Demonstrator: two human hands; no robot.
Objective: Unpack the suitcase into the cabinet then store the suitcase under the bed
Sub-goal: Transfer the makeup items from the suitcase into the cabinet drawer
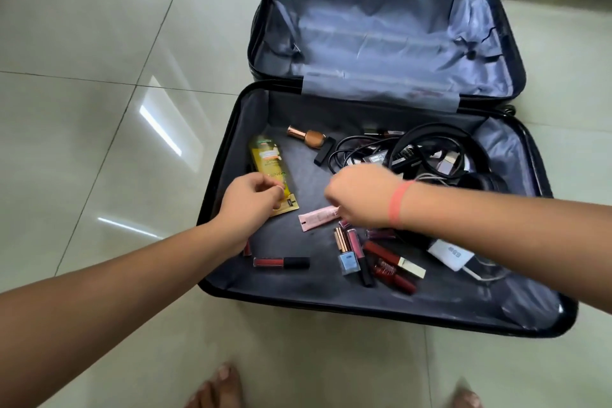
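In the suitcase (231, 156) at 12 o'clock, cosmetics (374, 258) and cables (364, 149) remain; the left hand (248, 199) pinches the yellow sachet (265, 156), the right hand (361, 195) hovers over the pink tube (318, 217), grip unclear.

One wide-angle head-worn view looks forward and steeply down, close above the open black hard-shell suitcase (381, 53) on the pale glossy tiled floor (99, 76); bare toes (228, 384) show at the view's bottom edge.

Open suitcase (331, 306) on tiled floor (99, 109), lid half at 12 o'clock. In near half: yellow tube (268, 159) at 9 o'clock, pinched by left hand (248, 199); pink tube (318, 217) at centre, one end under blurred right hand (361, 195), grip unclear; tangled cables (414, 149) at 2 o'clock; lip glosses (390, 258) at 5 o'clock.
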